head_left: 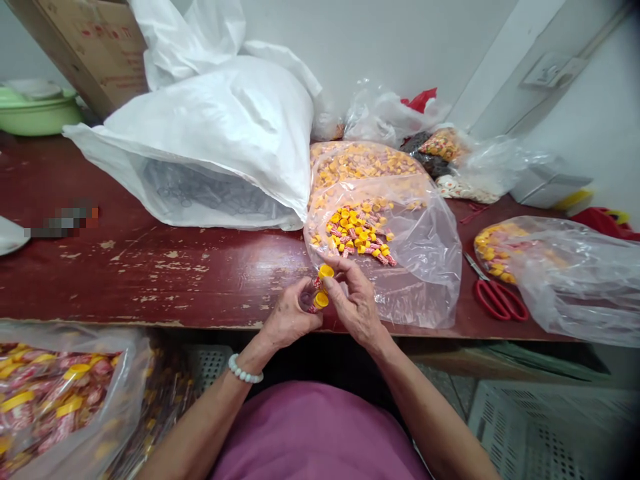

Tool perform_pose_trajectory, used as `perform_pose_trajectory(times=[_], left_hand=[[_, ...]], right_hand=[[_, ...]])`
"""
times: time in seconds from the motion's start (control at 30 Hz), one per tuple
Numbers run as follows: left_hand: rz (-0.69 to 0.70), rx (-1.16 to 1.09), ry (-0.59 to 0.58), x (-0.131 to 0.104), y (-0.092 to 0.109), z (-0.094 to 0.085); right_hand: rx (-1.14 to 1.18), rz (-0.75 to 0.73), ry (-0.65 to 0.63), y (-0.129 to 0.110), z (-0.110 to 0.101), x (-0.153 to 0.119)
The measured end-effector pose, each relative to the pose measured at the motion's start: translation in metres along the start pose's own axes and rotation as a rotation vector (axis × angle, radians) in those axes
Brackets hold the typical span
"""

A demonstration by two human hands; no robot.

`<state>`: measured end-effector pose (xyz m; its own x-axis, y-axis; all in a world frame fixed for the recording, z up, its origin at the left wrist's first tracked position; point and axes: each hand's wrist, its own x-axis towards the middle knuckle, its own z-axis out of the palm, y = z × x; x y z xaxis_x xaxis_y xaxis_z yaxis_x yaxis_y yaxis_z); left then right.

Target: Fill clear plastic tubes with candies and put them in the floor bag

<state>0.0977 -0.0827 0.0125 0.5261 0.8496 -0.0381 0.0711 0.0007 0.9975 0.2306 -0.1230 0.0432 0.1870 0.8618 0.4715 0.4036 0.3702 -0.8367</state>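
Near the table's front edge, my left hand [289, 319] is closed around a small tube with a yellow cap [321, 300]; red-patterned material shows below the cap. Just above it, my right hand [356, 301] pinches a second yellow-capped piece [326, 271] between thumb and fingers. The two pieces are close together, and my fingers hide most of their lower parts. Beyond my hands lies an open clear plastic bag [425, 267], with many yellow-capped, red-and-white pieces [357, 230] at its mouth.
A large white sack [235, 113] of clear tubes [200, 193] lies open at left. Red-handled scissors [500, 298] and another bag [575, 273] are at right. Filled yellow-capped tubes [65, 387] sit in a bag at lower left. A plastic crate [550, 420] stands at lower right.
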Motion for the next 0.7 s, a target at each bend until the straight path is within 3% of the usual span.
perform_pose_trajectory(times=[0.1, 0.27, 0.4, 0.5, 0.6, 0.7], left_hand=[[0.044, 0.079, 0.008, -0.002, 0.0, -0.002], [0.135, 0.311, -0.024, -0.005, 0.008, 0.0], [0.147, 0.461, -0.073, -0.009, 0.01, 0.006], [0.097, 0.358, -0.092, -0.01, 0.007, 0.008], [0.025, 0.135, -0.063, -0.008, 0.005, 0.004], [-0.115, -0.019, 0.014, -0.006, 0.007, -0.005]], right_hand=[[0.003, -0.027, -0.006, 0.001, -0.008, 0.003], [-0.028, -0.02, 0.148, 0.002, -0.005, 0.03], [-0.231, -0.233, -0.002, 0.002, 0.018, 0.038], [-0.209, -0.25, -0.047, 0.009, 0.024, 0.042], [-0.3, -0.14, 0.111, 0.032, 0.003, 0.05], [-0.677, 0.025, 0.144, 0.068, -0.037, 0.055]])
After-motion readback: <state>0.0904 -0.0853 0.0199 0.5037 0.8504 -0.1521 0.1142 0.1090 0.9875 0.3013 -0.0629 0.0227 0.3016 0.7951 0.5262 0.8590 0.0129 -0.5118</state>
